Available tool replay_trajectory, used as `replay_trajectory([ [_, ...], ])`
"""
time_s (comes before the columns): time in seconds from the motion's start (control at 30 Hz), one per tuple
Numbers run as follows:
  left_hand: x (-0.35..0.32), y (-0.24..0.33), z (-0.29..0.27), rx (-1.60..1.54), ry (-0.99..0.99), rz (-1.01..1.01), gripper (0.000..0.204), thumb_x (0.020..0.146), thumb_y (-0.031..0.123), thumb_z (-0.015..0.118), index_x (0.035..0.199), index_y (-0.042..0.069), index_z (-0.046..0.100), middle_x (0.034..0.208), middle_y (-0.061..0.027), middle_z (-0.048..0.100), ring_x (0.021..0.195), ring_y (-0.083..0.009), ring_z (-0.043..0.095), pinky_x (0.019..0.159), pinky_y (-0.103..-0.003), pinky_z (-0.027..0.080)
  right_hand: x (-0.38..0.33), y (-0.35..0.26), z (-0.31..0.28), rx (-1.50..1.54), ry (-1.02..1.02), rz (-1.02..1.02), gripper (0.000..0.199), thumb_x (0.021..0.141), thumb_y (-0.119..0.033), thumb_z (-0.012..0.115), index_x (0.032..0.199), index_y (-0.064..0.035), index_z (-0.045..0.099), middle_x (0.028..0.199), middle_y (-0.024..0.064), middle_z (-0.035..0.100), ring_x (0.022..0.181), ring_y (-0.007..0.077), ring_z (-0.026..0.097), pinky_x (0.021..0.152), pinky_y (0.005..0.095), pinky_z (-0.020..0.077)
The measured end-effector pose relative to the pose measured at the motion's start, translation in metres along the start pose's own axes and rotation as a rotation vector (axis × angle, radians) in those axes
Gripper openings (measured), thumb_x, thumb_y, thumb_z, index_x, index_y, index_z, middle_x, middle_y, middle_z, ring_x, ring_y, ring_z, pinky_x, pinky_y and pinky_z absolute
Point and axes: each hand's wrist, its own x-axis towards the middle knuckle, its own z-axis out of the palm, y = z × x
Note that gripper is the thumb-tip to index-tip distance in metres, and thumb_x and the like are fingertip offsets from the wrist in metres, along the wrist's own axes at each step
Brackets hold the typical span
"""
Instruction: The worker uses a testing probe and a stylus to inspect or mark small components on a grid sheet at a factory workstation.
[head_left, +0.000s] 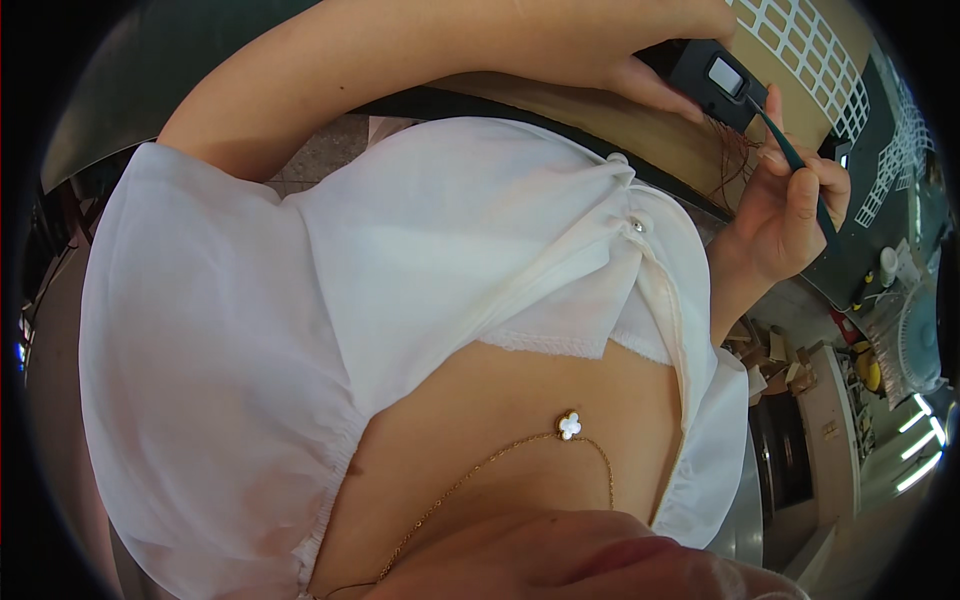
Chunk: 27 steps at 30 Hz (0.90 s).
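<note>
Held black box [690, 75] in left hand [635, 80], over tan board [560, 98] near white grid [800, 48]. Pinched green tool [784, 144] in right hand [790, 215], with tip at box. Had hands close but apart.

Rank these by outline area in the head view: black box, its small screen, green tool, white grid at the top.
1. White grid, cut off at the top edge.
2. Black box, partly covered.
3. Green tool and small screen: too close to rank; the tool is longer but thin.
</note>
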Motion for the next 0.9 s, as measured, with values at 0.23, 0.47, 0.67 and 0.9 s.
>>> replay_trajectory([
  [0.23, -0.001, 0.001, -0.001, 0.005, 0.004, -0.039, 0.026, 0.070, 0.025, 0.064, 0.076, 0.006, 0.046, 0.064, -0.0100, 0.056, 0.057, -0.0250, 0.056, 0.051, -0.028, 0.044, 0.001, -0.001, -0.002, -0.030, -0.021, -0.001, 0.008, 0.074, 0.001, 0.054, 0.081, -0.0021, 0.050, 0.067, 0.0159, 0.060, 0.061, 0.0226, 0.060, 0.096, 0.0572, 0.0214],
  [0.47, -0.001, 0.002, -0.002, 0.000, -0.011, -0.061, 0.026, 0.069, 0.025, 0.064, 0.077, 0.007, 0.047, 0.065, -0.0086, 0.055, 0.057, -0.0243, 0.055, 0.050, -0.028, 0.043, 0.000, -0.003, -0.001, -0.122, -0.001, -0.004, 0.009, 0.073, 0.001, 0.055, 0.080, -0.0024, 0.050, 0.067, 0.0148, 0.060, 0.062, 0.0223, 0.061, 0.096, 0.0553, 0.0229],
  [0.67, -0.006, 0.012, -0.002, -0.099, -0.054, -0.272, 0.033, 0.068, 0.026, 0.066, 0.089, 0.005, 0.051, 0.074, -0.0086, 0.058, 0.066, -0.0235, 0.058, 0.056, -0.028, 0.045, -0.003, -0.005, 0.017, -0.164, 0.138, 0.035, 0.004, 0.075, 0.002, 0.049, 0.076, -0.0019, 0.051, 0.066, 0.0138, 0.059, 0.058, 0.0195, 0.058, 0.095, 0.0610, 0.0202],
  [0.9, -0.008, 0.005, -0.016, 0.380, 0.037, 0.195, 0.035, 0.069, 0.023, 0.065, 0.096, 0.002, 0.055, 0.090, -0.0085, 0.061, 0.079, -0.0217, 0.059, 0.069, -0.028, 0.047, -0.006, -0.006, 0.019, -0.326, 0.112, -0.025, 0.005, 0.074, -0.001, 0.051, 0.078, -0.0011, 0.051, 0.073, 0.0149, 0.059, 0.060, 0.0211, 0.057, 0.094, 0.0589, 0.0223],
])
